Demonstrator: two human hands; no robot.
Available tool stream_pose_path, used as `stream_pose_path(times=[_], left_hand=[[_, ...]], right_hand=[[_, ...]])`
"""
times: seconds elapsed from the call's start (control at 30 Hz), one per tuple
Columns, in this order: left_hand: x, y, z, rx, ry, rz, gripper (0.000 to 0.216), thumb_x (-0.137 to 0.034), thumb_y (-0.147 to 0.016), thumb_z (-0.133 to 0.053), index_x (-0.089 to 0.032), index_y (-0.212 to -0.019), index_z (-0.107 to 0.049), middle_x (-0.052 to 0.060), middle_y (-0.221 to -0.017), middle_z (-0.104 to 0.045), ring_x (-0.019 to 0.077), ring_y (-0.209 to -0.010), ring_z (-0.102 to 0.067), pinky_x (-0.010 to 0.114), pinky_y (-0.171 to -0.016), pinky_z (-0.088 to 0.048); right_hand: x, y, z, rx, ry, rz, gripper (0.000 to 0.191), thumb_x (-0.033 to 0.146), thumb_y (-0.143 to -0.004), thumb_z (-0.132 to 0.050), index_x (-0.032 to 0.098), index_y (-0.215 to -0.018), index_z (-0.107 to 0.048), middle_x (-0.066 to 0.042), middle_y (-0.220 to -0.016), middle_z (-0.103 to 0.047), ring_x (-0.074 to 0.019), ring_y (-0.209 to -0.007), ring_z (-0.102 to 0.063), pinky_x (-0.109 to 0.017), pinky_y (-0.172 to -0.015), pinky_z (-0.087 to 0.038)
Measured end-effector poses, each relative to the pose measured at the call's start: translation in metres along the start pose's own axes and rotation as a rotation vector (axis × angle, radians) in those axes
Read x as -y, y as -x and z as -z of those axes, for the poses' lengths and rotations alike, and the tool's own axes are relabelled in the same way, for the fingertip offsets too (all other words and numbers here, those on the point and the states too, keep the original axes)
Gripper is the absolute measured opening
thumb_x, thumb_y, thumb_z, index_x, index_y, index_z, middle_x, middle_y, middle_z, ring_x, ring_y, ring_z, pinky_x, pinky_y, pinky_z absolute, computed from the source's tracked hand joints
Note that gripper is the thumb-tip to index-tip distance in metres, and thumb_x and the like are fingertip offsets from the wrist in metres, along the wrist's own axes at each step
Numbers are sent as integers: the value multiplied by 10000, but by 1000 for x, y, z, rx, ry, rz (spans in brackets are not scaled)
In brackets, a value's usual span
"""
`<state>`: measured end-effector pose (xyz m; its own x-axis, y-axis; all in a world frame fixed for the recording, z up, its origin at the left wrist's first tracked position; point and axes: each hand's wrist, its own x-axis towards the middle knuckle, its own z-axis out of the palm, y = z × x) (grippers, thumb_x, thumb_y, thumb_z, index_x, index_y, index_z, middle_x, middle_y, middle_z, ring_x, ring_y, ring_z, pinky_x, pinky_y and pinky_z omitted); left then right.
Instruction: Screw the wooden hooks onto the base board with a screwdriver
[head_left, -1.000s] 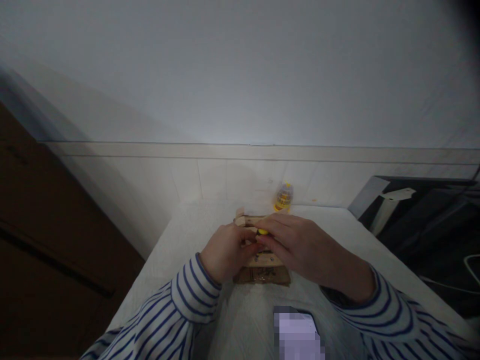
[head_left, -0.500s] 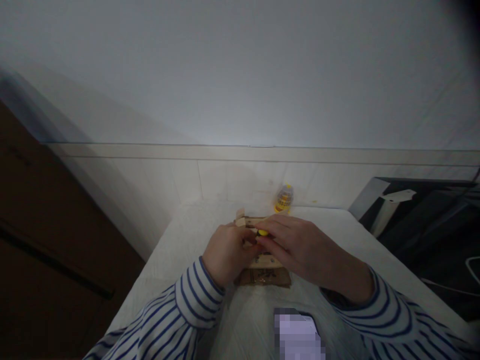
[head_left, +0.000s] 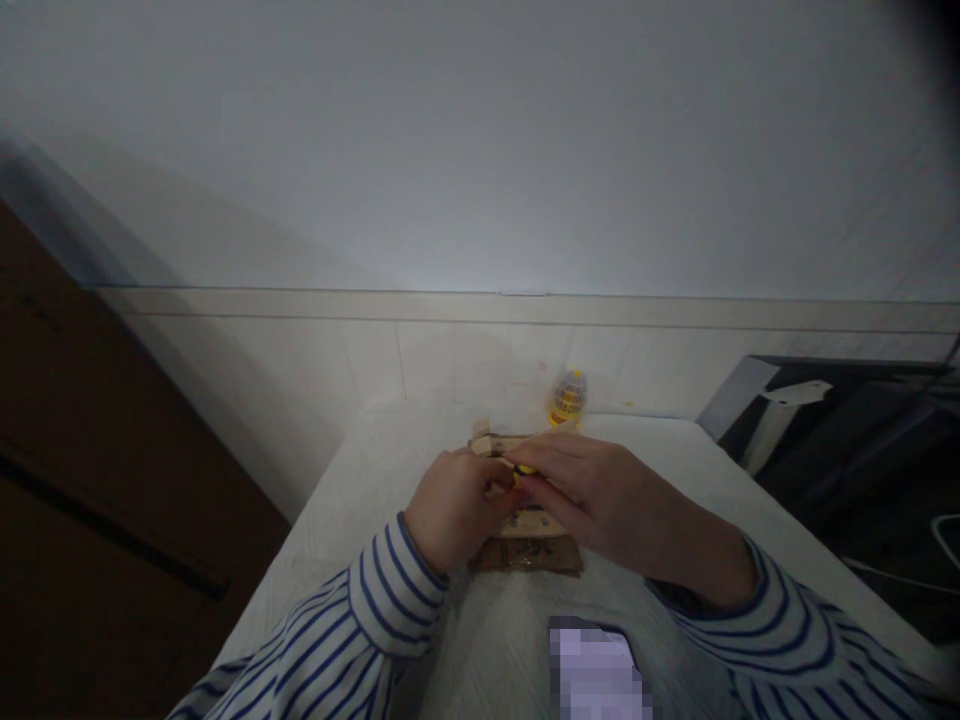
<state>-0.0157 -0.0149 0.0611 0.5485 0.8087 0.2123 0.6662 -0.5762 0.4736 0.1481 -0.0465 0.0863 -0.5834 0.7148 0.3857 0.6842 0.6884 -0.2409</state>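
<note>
Both hands meet over a pale wooden assembly (head_left: 536, 522) with small dark round marks, perhaps holes or screws. My right hand (head_left: 600, 490) reaches in from the right, its thumb and fingers closed around a small yellow-and-black piece (head_left: 525, 469). Most of that piece is hidden, so its kind does not show. From the left, my left hand (head_left: 456, 505) is closed in a pinch beside it, fingertips close to those of the right; what lies between them is hidden. Under the wood lies a flat brown packet (head_left: 529, 555) with dark print.
A bottle with a yellow label (head_left: 568, 398) stands behind the hands by the wall. A phone (head_left: 600, 670), partly blurred out, lies near me on the white-covered table (head_left: 360, 460). Dark equipment (head_left: 840, 470) is at the right, and a brown wooden surface (head_left: 97, 480) fills the left.
My right hand has rolled slightly around the yellow-and-black piece, which shows at a different angle. My left hand stays almost in place.
</note>
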Motion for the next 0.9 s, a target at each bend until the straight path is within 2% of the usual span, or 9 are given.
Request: stream_pose_path(times=[0.23,0.57,0.77,0.9], left_hand=[[0,-1,2,48,36,-43,193,-281,-793,-521,-175,-773,-681,27,-692,-630,137,-652,-551,215,-602,-408],[0,-2,3,59,156,-154,184,-231,-818,-494,-185,-801,-671,3,-709,-640,118,-665,-549,197,-616,-392],[-2,-3,4,56,66,-87,191,-285,-790,-528,-173,-754,-679,11,-660,-630,121,-611,-543,206,-576,-386],[-3,-2,2,-2,-6,-35,220,-352,-762,-553,-177,-731,-683,20,-633,-622,132,-594,-545,222,-571,-386]], right_hand=[[-3,1,-2,12,56,-16,245,206,-854,-409,190,-1070,-523,-64,-1010,-596,-184,-935,-539,-367,-813,-432],[-3,1,-3,35,92,-54,211,258,-870,-401,169,-995,-546,-65,-896,-587,-183,-850,-538,-352,-744,-441],[-2,2,-4,23,106,-54,186,240,-864,-412,165,-969,-545,-63,-899,-584,-185,-854,-531,-356,-757,-429],[-3,1,-5,4,101,-47,180,239,-856,-424,171,-968,-546,-63,-906,-593,-186,-851,-540,-354,-751,-437]])
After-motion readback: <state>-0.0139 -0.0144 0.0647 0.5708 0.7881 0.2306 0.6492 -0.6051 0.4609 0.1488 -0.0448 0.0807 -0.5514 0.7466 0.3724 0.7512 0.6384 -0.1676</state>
